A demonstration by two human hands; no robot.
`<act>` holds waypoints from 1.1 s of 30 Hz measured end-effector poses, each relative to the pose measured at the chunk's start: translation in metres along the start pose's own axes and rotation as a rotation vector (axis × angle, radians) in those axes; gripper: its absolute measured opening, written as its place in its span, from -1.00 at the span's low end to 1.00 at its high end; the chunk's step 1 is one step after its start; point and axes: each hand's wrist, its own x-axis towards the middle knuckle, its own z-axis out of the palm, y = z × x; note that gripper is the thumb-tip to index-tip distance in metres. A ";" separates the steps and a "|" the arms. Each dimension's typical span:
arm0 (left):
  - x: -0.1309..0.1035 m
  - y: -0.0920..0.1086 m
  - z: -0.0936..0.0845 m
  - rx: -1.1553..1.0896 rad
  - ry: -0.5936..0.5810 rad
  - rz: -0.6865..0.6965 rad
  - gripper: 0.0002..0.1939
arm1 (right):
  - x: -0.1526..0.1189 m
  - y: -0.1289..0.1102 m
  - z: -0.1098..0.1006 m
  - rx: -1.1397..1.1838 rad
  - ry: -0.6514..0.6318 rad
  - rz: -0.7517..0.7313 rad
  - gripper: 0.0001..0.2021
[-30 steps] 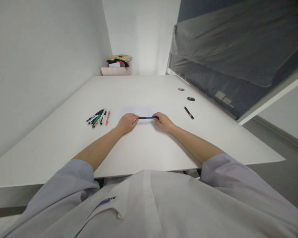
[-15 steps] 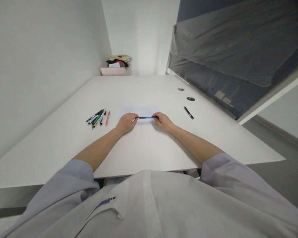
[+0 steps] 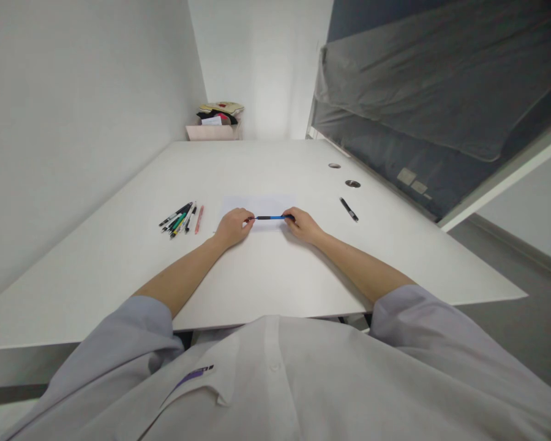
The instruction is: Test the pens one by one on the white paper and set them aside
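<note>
A blue pen with a black grip section point(image 3: 270, 217) lies level between my two hands, over a white sheet of paper point(image 3: 266, 203). My left hand point(image 3: 233, 227) is closed at the pen's left, tip end, where a small dark and reddish bit shows at the fingertips. The blue end on the right is pinched by my right hand point(image 3: 302, 225), whose fingers partly cover it. Both forearms rest towards the front of the white table point(image 3: 257, 282).
Left of the paper lies a bunch of several pens point(image 3: 179, 219), with a pink pen point(image 3: 199, 219) beside it. A black pen point(image 3: 349, 209) lies to the right. Two round table inserts point(image 3: 352, 184) sit beyond it. A filled box point(image 3: 211, 131) stands at the far end.
My left fingertips have shifted very slightly left along the pen's tip end, and a bit more of the dark, reddish part shows there. My right hand looks unchanged.
</note>
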 end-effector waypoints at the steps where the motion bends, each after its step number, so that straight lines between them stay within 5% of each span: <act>1: 0.000 0.000 0.000 0.002 -0.001 -0.003 -0.76 | 0.000 0.000 -0.001 0.001 0.002 0.007 -0.75; 10: 0.000 -0.010 0.000 0.022 0.010 -0.086 -0.78 | 0.002 0.011 -0.023 -0.042 0.092 0.093 -0.75; 17: -0.001 -0.016 0.000 0.076 0.003 -0.163 -0.78 | 0.000 0.037 -0.036 -0.122 0.224 0.297 -0.74; 25: 0.001 -0.009 0.001 0.038 -0.089 -0.098 -0.75 | 0.011 0.026 -0.008 -0.183 -0.019 0.141 -0.76; 33: 0.002 -0.003 -0.001 0.064 -0.138 -0.080 -0.74 | 0.010 0.030 -0.001 -0.325 -0.084 0.071 -0.74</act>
